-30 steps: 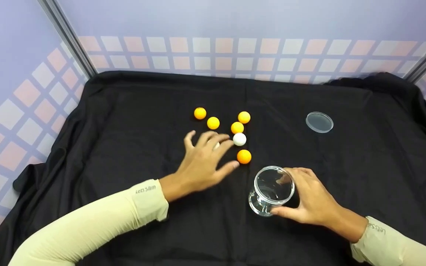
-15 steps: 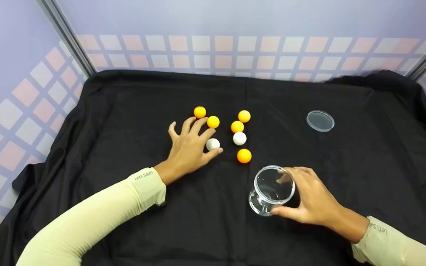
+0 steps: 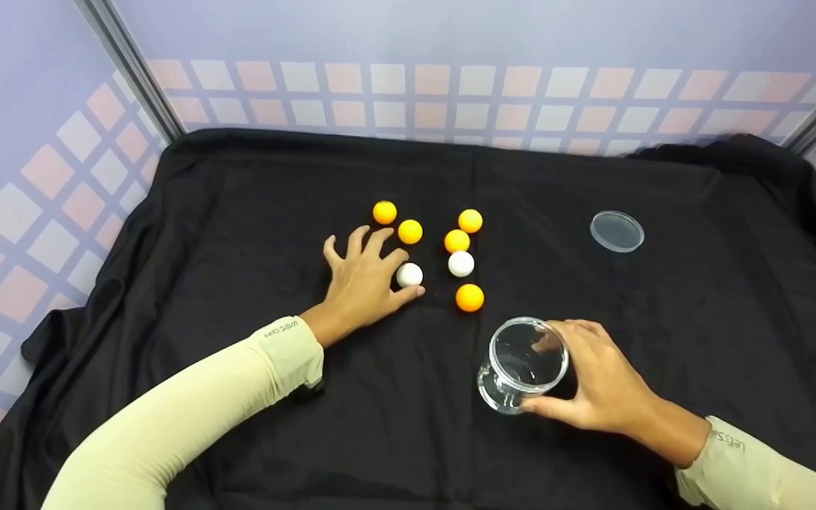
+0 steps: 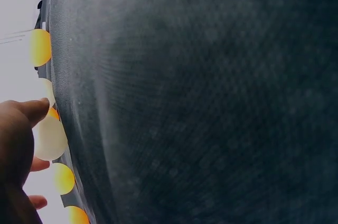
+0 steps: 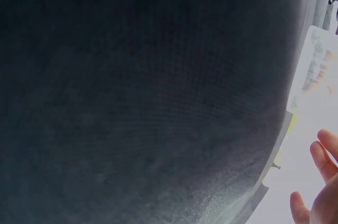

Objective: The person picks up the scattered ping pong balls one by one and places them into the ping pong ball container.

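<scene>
My left hand has its thumb and index finger on either side of a white ping-pong ball, pinching it at the cloth. In the left wrist view this white ball shows between the thumb and a fingertip. The other left fingers are spread, near two orange ping-pong balls. My right hand grips a clear footed jar by its side; its mouth is tilted toward me, with no ball inside. A second white ball lies just right of the left hand.
Orange balls lie nearby: one between left hand and jar, a pair behind the second white ball. A clear round lid lies at the right. Black cloth covers the table, with tiled wall panels behind.
My left hand has moved left from over the balls to the white ball, and its thumb and index finger have drawn in around it. The right hand and jar have stayed put.
</scene>
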`<action>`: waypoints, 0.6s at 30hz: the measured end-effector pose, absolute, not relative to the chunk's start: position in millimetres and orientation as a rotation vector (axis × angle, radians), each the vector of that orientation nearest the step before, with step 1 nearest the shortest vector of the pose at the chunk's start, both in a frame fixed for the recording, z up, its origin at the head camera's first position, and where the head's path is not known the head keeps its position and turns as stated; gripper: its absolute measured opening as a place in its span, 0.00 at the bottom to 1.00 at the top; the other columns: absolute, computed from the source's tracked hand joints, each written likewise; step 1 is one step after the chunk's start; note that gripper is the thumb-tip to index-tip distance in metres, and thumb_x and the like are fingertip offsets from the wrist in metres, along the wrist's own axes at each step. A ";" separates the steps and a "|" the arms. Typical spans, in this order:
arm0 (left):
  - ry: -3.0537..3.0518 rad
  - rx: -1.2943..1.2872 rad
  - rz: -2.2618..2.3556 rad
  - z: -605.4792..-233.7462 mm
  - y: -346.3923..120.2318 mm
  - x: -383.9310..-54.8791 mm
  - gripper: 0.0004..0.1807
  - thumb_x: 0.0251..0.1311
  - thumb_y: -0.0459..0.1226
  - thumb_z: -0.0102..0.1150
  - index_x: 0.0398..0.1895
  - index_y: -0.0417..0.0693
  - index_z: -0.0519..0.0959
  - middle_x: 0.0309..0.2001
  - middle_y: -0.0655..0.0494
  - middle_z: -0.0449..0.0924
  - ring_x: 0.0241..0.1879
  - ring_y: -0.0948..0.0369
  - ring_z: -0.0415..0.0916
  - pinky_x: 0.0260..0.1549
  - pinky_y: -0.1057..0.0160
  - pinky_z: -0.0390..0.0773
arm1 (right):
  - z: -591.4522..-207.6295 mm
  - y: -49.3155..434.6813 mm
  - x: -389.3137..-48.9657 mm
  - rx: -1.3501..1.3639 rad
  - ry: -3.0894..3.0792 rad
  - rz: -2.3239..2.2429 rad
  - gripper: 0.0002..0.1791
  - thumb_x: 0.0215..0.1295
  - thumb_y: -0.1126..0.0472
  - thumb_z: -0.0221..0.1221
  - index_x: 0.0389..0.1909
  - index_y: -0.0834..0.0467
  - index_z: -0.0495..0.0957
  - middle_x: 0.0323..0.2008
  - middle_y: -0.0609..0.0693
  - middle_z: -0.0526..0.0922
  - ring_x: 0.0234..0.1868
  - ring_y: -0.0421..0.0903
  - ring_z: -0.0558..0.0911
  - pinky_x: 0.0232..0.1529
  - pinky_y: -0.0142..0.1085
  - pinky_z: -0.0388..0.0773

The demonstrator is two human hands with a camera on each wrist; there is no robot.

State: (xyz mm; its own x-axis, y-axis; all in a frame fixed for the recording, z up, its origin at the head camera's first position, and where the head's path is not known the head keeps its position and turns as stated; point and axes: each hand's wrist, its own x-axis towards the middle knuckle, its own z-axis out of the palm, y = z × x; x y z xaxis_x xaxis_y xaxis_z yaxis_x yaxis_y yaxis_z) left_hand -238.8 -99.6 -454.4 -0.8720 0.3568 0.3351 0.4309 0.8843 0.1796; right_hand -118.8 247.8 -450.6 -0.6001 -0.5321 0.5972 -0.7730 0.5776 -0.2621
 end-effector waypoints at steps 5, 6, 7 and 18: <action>-2.768 -0.589 -0.348 -454.4 -99.4 -238.8 0.26 0.57 0.62 0.67 0.50 0.57 0.84 0.72 0.48 0.67 0.73 0.39 0.57 0.62 0.22 0.47 | -450.2 247.8 -118.2 1.042 -2.354 0.699 0.51 0.42 0.32 0.76 0.59 0.65 0.76 0.43 0.48 0.86 0.45 0.49 0.85 0.62 0.42 0.65; -2.769 -0.589 -0.346 -454.5 -99.4 -238.8 0.26 0.57 0.62 0.67 0.49 0.57 0.84 0.73 0.48 0.67 0.73 0.39 0.57 0.62 0.22 0.47 | -450.2 247.7 -118.2 1.042 -2.354 0.698 0.51 0.42 0.32 0.76 0.59 0.65 0.76 0.43 0.48 0.86 0.45 0.50 0.85 0.62 0.43 0.65; -2.772 -0.589 -0.343 -454.4 -99.4 -238.7 0.25 0.57 0.62 0.67 0.49 0.57 0.84 0.73 0.48 0.67 0.73 0.39 0.57 0.62 0.22 0.47 | -450.4 247.7 -118.3 1.041 -2.353 0.696 0.51 0.42 0.32 0.76 0.59 0.65 0.76 0.43 0.49 0.86 0.46 0.51 0.85 0.62 0.43 0.65; -2.766 -0.602 -0.335 -450.0 -97.9 -235.7 0.24 0.58 0.61 0.67 0.48 0.57 0.84 0.73 0.48 0.67 0.73 0.39 0.57 0.62 0.22 0.47 | -451.1 247.8 -118.8 1.037 -2.365 0.716 0.51 0.39 0.34 0.78 0.59 0.63 0.75 0.42 0.45 0.86 0.42 0.47 0.84 0.61 0.43 0.65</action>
